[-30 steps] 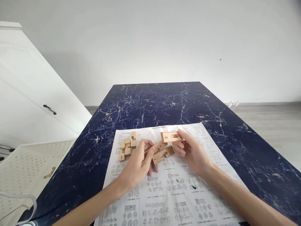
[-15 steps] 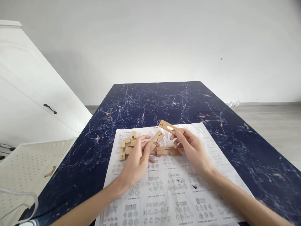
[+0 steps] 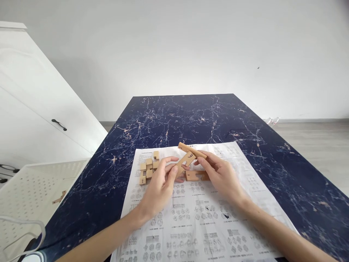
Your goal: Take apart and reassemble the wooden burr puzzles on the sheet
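My left hand [image 3: 162,183] is closed on a flat wooden puzzle piece marked 3 [image 3: 185,162], which has a slot cut in it. In my right hand [image 3: 219,173] is another wooden puzzle piece, marked 2 [image 3: 188,148], tilted with its narrow side toward me. The two pieces cross between my hands; whether they touch I cannot tell. Beneath them, a wooden piece marked 1 [image 3: 192,176] lies on the printed sheet [image 3: 188,203], partly hidden by my right hand. Left of my left hand sit several notched wooden pieces [image 3: 149,167], some covered by my fingers.
The sheet of printed diagrams lies on a dark blue marbled table [image 3: 180,120]. At the left stand a white perforated basket [image 3: 21,193], with a small wooden piece [image 3: 59,197] in it, and a white cabinet [image 3: 35,98]. A white cable [image 3: 40,227] curls at the lower left.
My right hand has moved left and turned the piece marked 2, bringing it across the piece marked 3. My left hand has shifted slightly right.
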Tool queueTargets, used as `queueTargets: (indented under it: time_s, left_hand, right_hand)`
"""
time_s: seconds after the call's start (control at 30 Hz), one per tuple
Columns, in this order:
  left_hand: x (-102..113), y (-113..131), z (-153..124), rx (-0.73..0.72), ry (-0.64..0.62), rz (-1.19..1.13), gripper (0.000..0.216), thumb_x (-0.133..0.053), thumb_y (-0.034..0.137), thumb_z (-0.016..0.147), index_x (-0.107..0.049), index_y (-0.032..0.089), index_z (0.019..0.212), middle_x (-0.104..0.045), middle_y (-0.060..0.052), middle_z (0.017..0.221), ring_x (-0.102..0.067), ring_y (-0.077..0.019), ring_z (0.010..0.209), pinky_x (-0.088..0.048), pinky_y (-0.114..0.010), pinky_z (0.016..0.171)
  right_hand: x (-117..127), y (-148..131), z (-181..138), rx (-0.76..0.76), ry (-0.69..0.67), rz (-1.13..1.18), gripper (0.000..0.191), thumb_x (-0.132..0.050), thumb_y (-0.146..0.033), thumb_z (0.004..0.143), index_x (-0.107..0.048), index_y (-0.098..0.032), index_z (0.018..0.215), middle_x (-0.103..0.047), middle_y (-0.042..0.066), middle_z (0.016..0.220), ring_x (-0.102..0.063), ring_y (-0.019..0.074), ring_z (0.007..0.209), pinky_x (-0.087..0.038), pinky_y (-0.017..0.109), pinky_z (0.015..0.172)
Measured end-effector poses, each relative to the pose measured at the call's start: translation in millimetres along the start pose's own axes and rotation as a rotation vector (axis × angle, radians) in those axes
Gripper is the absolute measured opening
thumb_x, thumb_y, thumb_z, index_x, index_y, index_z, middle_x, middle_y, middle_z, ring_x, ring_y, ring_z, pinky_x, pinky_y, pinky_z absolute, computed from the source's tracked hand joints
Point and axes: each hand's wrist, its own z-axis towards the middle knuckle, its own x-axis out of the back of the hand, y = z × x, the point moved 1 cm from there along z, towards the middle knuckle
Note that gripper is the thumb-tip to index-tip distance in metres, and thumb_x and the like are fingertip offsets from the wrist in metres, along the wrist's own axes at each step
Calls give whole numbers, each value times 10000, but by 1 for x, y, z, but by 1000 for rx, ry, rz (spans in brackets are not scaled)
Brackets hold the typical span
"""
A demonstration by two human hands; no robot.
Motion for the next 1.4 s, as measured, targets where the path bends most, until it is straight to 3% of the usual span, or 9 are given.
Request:
queueTargets:
  time_s: [0.17,0.33,0.53,0.7,0.97,1.13,1.4]
  left_hand:
    - [4,3,4,37,-30,-123,350,-521,480,1126,-519,237,1377,-805,-126,1282,-820,-280,1125,-677,-464,984]
    - [5,11,3,76,-24,-167,352,-530,466,1127,-531,209,1367,-788,-150,1331,-835,-283,1075,-678,-430,932]
    - [4,9,4,72,-17,-198,347,-557,458,1118,-547,201,1351,-771,-160,1361,-840,-283,1034,-670,-391,840]
    - [4,5,5,51,-23,-204,344,-565,457,1116,-539,198,1340,-776,-165,1334,-843,-274,979,-625,-334,718]
    - [4,3,5,16,-61,-217,310,-532,465,1135,-481,219,1317,-780,-149,1297,-841,-246,939,-569,-292,657]
    - [3,3,6,22,-78,-183,328,-554,513,1120,-451,231,1253,-765,-141,1284,-834,-239,886,-556,-288,600]
    - [1,8,3,68,-112,-198,441,-562,587,1106,-443,229,1335,-773,-90,1099,-800,-215,811,-557,-296,629]
  right_hand:
    - [0,1,-2,44,26,-43,407,-626,-522,1067,-784,-291,1361,-832,88,1171,-778,301,1050,-646,454,874]
    - [0,4,-4,107,52,-148,427,-633,-492,1068,-764,-294,1422,-843,99,1154,-807,302,918,-659,417,703]
    - [1,3,-7,299,72,-302,355,-589,-429,1095,-783,-270,1346,-830,91,1128,-800,262,831,-655,402,719]
    - [-2,4,-10,275,58,-324,284,-565,-436,1102,-747,-260,1231,-792,82,1042,-803,260,771,-619,364,620]
    - [-6,11,-13,338,-21,-319,171,-559,-335,1101,-696,-271,1179,-794,75,1022,-808,278,862,-633,375,682]
    - [-6,9,-14,494,-76,-415,197,-536,-263,1099,-722,-251,1164,-805,76,923,-761,253,789,-622,392,711]
    - [-8,5,-18,344,41,-328,114,-553,-311,1091,-650,-252,1087,-830,69,968,-794,220,716,-608,332,640]
